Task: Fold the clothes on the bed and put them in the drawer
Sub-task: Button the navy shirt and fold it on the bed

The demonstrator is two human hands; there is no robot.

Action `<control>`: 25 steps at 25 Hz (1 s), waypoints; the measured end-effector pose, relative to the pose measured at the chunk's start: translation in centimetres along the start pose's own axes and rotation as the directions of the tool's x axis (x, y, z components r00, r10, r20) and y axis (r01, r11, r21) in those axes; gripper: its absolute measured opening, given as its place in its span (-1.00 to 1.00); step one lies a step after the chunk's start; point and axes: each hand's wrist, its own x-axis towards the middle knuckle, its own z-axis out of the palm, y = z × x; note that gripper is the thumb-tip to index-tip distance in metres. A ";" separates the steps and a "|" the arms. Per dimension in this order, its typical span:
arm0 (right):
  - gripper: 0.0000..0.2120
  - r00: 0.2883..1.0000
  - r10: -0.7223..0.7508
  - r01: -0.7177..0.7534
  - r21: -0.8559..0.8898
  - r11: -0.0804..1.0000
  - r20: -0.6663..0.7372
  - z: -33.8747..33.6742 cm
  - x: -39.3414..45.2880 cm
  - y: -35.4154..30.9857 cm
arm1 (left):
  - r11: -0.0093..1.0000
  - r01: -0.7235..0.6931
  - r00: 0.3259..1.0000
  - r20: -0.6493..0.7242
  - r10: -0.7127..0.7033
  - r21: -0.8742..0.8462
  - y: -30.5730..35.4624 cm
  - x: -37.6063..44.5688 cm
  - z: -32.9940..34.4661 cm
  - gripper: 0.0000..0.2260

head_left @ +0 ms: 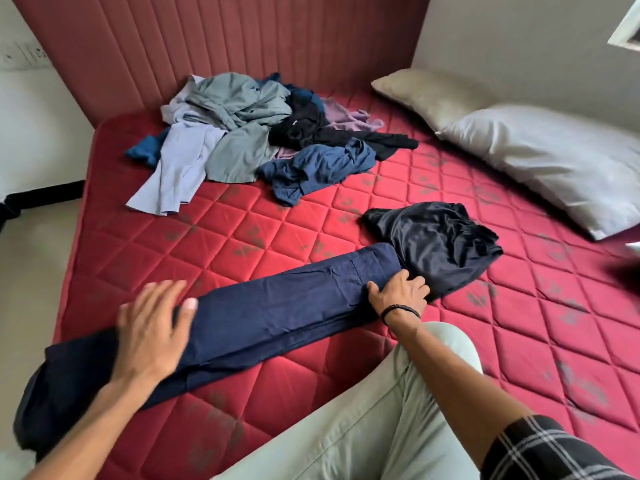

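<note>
Navy trousers lie stretched out flat, leg on leg, across the near part of the red quilted mattress. My left hand lies on the leg end with fingers spread and flat. My right hand rests on the waist end, fingers curled over the fabric's edge. A black shiny garment lies folded just beyond my right hand. A loose pile of grey, blue, black and lilac clothes sits at the far left, near the headboard. No drawer is in view.
Two pillows, a beige one and a white one, lie along the right side. The padded red headboard stands behind. My knee in pale trousers rests on the mattress's near edge. Floor shows at the left.
</note>
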 end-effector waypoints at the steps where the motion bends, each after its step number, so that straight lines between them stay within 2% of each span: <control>1: -0.36 1.000 0.029 -0.030 0.104 0.994 0.011 -0.4 0.4 0.1 | 0.987 -0.139 0.990 0.008 0.140 -0.078 2.4 0.9 0.8 -0.52; 3: -0.34 0.988 0.152 -0.153 0.361 0.920 0.032 -1.5 0.9 0.3 | 0.933 -0.279 0.956 0.028 0.293 -0.228 7.4 2.1 2.9 -0.60; 6: -0.14 0.899 0.430 -0.374 0.655 0.656 0.083 -2.5 0.3 0.7 | 0.836 -0.393 0.902 0.014 0.431 -0.384 15.0 2.5 6.8 -0.71; 8: 0.01 0.813 0.540 -0.501 0.733 0.460 0.217 -1.8 0.8 0.9 | 0.790 -0.421 0.875 0.029 0.483 -0.447 19.3 2.9 9.2 -0.75; 10: 0.17 0.759 0.510 -0.570 0.792 0.220 0.405 -0.3 1.7 1.3 | 0.777 -0.384 0.865 0.100 0.492 -0.498 22.3 3.3 11.5 -0.75; 11: 0.11 0.762 0.449 -0.574 0.807 0.138 0.466 0.2 2.1 1.4 | 0.791 -0.337 0.870 0.151 0.469 -0.511 23.6 3.4 12.4 -0.74; 13: -0.32 0.762 0.388 -0.591 0.801 0.093 0.518 0.7 2.5 1.7 | 0.831 -0.196 0.890 0.261 0.373 -0.521 25.4 3.5 13.2 -0.70; 15: -0.49 0.771 0.409 -0.599 0.774 0.205 0.488 1.0 2.9 1.5 | 0.865 -0.008 0.880 0.407 0.245 -0.502 26.7 4.4 12.4 -0.63; 16: -0.53 0.808 0.422 -0.550 0.785 0.286 0.412 0.9 2.8 1.3 | 0.871 0.121 0.844 0.511 0.162 -0.476 27.3 5.0 11.5 -0.57; 17: -0.62 0.872 0.397 -0.439 0.816 0.376 0.286 0.9 2.4 0.8 | 0.847 0.287 0.775 0.628 0.069 -0.447 27.7 5.9 10.4 -0.50; 18: -0.74 0.941 0.306 -0.277 0.845 0.458 0.143 0.3 1.3 0.0 | 0.758 0.477 0.677 0.736 0.006 -0.445 27.9 6.8 9.1 -0.42; 19: -0.81 0.988 0.157 -0.089 0.832 0.547 0.003 -0.2 0.0 -0.8 | 0.584 0.668 0.576 0.818 -0.013 -0.461 27.8 7.6 7.8 -0.37; 20: -0.82 0.991 -0.031 0.119 0.771 0.625 -0.127 -0.4 -1.4 -1.4 | 0.353 0.819 0.481 0.877 0.009 -0.452 27.4 8.2 6.4 -0.34; 21: -0.78 0.942 -0.249 0.335 0.683 0.649 -0.225 -0.8 -2.9 -2.2 | 0.157 0.887 0.433 0.901 0.039 -0.433 26.5 8.6 5.1 -0.33; 22: -0.71 0.851 -0.454 0.514 0.590 0.623 -0.264 -0.9 -4.1 -2.8 | 0.019 0.904 0.426 0.903 0.061 -0.428 25.2 9.0 4.1 -0.32; 24: -0.60 0.622 -0.753 0.759 0.403 0.512 -0.216 -0.5 -6.2 -3.8 | -0.110 0.897 0.435 0.899 0.054 -0.427 21.7 8.7 2.6 -0.36; 25: -0.58 0.523 -0.839 0.825 0.339 0.452 -0.153 -0.2 -7.2 -4.2 | -0.138 0.889 0.442 0.897 0.020 -0.436 19.9 8.0 2.1 -0.42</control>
